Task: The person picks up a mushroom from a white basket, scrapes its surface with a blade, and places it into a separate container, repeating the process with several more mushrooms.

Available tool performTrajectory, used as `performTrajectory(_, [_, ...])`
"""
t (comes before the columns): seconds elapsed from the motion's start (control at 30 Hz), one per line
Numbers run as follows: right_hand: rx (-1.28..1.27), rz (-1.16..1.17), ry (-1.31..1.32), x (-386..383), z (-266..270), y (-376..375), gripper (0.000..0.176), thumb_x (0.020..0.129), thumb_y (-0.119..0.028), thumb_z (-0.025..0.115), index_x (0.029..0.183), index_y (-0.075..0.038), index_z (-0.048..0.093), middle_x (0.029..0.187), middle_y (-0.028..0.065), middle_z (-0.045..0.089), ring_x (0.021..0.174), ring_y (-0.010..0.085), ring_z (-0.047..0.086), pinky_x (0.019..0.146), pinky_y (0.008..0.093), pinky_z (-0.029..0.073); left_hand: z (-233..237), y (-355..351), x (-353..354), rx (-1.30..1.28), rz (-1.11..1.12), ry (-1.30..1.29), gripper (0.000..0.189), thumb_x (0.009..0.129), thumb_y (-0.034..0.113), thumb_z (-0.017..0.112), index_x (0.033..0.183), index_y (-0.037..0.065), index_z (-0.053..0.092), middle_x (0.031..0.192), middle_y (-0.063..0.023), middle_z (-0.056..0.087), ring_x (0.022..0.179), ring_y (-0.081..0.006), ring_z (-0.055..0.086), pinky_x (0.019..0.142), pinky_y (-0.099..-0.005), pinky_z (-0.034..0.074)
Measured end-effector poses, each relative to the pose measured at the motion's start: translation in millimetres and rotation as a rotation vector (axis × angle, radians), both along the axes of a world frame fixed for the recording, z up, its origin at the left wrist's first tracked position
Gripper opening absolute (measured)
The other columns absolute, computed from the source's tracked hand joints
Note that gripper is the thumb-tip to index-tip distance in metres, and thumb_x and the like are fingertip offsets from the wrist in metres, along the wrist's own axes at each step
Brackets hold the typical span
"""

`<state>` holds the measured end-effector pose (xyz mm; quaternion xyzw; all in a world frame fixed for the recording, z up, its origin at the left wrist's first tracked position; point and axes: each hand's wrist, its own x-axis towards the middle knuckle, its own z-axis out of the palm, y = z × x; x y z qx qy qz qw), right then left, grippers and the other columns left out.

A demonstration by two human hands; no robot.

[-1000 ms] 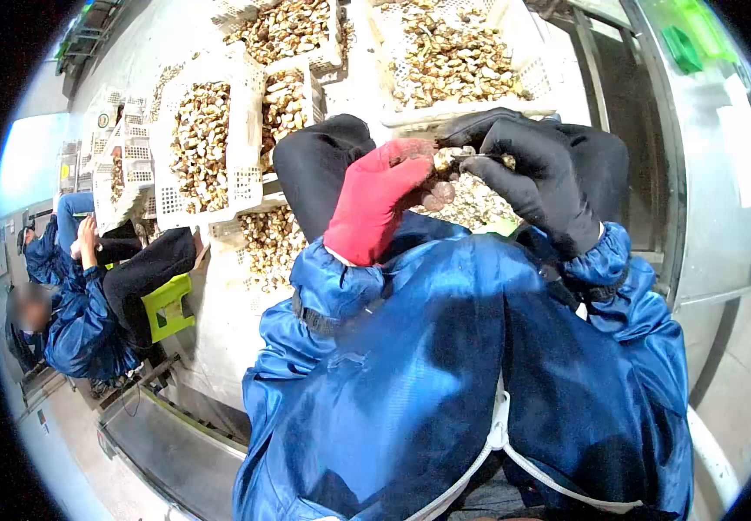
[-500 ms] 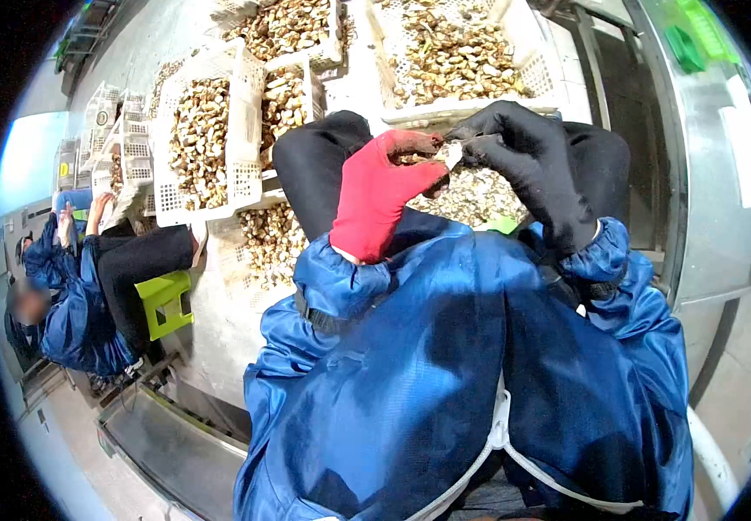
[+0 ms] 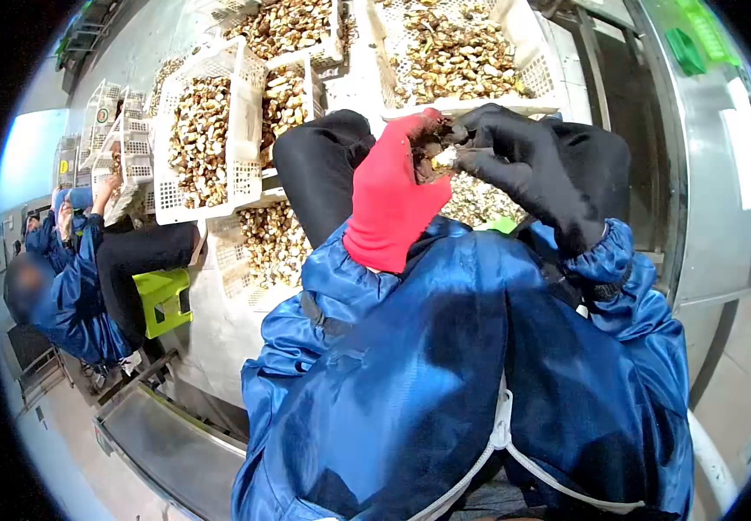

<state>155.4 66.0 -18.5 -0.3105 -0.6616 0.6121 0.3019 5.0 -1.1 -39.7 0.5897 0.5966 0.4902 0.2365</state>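
Brownish piece [image 3: 438, 149] sat raised before the near crate [image 3: 501, 105]; my left hand [image 3: 390, 195] had tipped upright since a moment before, fingers closed round it, presenting its pale end; my right hand [image 3: 523, 165] pinched that end tight.

Food-processing plant: white perforated crates [image 3: 197, 139] heaped with small brown pieces [image 3: 458, 52] across the top of the frame, blue work coats [image 3: 445, 365], steel trough [image 3: 175, 451] lower left, green stool [image 3: 162, 300] at left.
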Motion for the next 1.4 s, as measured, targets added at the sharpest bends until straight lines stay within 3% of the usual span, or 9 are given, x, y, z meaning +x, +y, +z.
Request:
performTrajectory(0.13, [0.050, -0.050, -0.149, 2.7, -4.9, 1.5, 0.012, 0.075, -0.007, 0.060, 0.082, 0.001, 0.055, 0.071, 0.0010, 0.054, 0.069, 0.0081, 0.050, 0.062, 0.0222, 0.042, 9.4, -1.2, 2.0, -0.037, -0.009, 0.044, 0.054, 0.062, -0.002, 0.068, 0.112, 0.001, 0.049, 0.106, -0.0090, 0.059, 0.090, -0.0132, 0.057, 0.080, -0.0232, 0.046])
performTrajectory(0.33, [-0.351, -0.007, -0.043, 14.4, 3.1, 18.6, 0.017, 0.072, -0.004, 0.061, 0.088, 0.001, 0.060, 0.086, 0.0053, 0.061, 0.078, 0.0091, 0.055, 0.067, 0.0245, 0.045, 14.7, 0.3, -13.9, -0.377, -0.151, -0.733, 0.042, 0.070, -0.003, 0.062, 0.110, 0.000, 0.052, 0.097, -0.0062, 0.059, 0.081, -0.0100, 0.056, 0.071, -0.0224, 0.047])
performTrajectory(0.43, [0.260, -0.057, -0.283, 24.5, -27.9, 29.3, 0.025, 0.068, -0.005, 0.063, 0.092, 0.002, 0.060, 0.092, 0.0080, 0.059, 0.084, 0.0126, 0.056, 0.072, 0.0267, 0.045, 10.4, 1.2, -21.3, -0.503, -0.219, -1.000, 0.036, 0.075, -0.002, 0.054, 0.111, -0.002, 0.051, 0.099, -0.0083, 0.057, 0.083, -0.0110, 0.055, 0.073, -0.0243, 0.046])
performTrajectory(0.5, [0.185, -0.085, -0.269, 32.1, -37.9, 27.5, 0.030, 0.064, -0.009, 0.064, 0.092, 0.001, 0.061, 0.086, 0.0075, 0.054, 0.077, 0.0159, 0.052, 0.068, 0.0264, 0.041, -7.4, -0.6, -32.7, -0.619, -0.303, -1.312, 0.032, 0.078, 0.000, 0.051, 0.110, -0.002, 0.052, 0.101, -0.0089, 0.057, 0.083, -0.0119, 0.055, 0.074, -0.0257, 0.047])
performTrajectory(0.53, [0.281, -0.090, -0.313, 38.7, -37.0, 28.3, 0.028, 0.064, -0.010, 0.062, 0.090, 0.001, 0.061, 0.081, 0.0062, 0.053, 0.072, 0.0136, 0.050, 0.064, 0.0247, 0.040, -7.6, -3.1, -31.2, -0.580, -0.290, -1.234, 0.031, 0.081, 0.005, 0.047, 0.110, -0.001, 0.052, 0.103, -0.0083, 0.055, 0.086, -0.0143, 0.054, 0.076, -0.0271, 0.047])
performTrajectory(0.57, [0.374, -0.099, -0.357, 43.2, -33.2, 30.5, 0.027, 0.064, -0.011, 0.061, 0.088, 0.001, 0.061, 0.077, 0.0048, 0.052, 0.068, 0.0112, 0.048, 0.061, 0.0229, 0.038, -24.8, -4.4, -33.4, -0.238, -0.419, -0.572, 0.031, 0.081, 0.006, 0.046, 0.111, 0.000, 0.051, 0.107, -0.0065, 0.052, 0.092, -0.0162, 0.053, 0.078, -0.0278, 0.046])
performTrajectory(0.63, [0.219, -0.046, -0.454, 46.2, -19.7, 25.7, 0.024, 0.064, -0.012, 0.059, 0.084, 0.001, 0.060, 0.072, 0.0039, 0.051, 0.066, 0.0101, 0.047, 0.059, 0.0228, 0.038, -14.1, -5.4, -35.9, -0.739, -0.247, -1.198, 0.033, 0.081, 0.008, 0.047, 0.114, 0.000, 0.049, 0.111, -0.0068, 0.049, 0.098, -0.0172, 0.051, 0.079, -0.0288, 0.046])
performTrajectory(0.87, [0.147, 0.076, -0.532, 59.7, -36.0, 24.5, 0.021, 0.068, -0.012, 0.058, 0.086, 0.000, 0.059, 0.081, 0.0086, 0.058, 0.076, 0.0166, 0.053, 0.069, 0.0295, 0.044, -23.6, 5.9, -35.5, -0.656, -0.240, -1.422, 0.029, 0.083, 0.011, 0.051, 0.110, 0.002, 0.047, 0.090, -0.0087, 0.057, 0.069, -0.0158, 0.050, 0.053, -0.0236, 0.040])
performTrajectory(1.4, [0.060, 0.224, -0.701, 63.3, -48.2, 38.6, 0.022, 0.077, -0.010, 0.059, 0.098, -0.003, 0.056, 0.099, 0.0104, 0.054, 0.093, 0.0201, 0.053, 0.083, 0.0307, 0.043, -16.4, 17.5, -71.0, -0.831, -0.086, -0.829, 0.028, 0.081, 0.003, 0.054, 0.108, -0.003, 0.052, 0.087, -0.0097, 0.060, 0.069, -0.0154, 0.057, 0.062, -0.0243, 0.046])
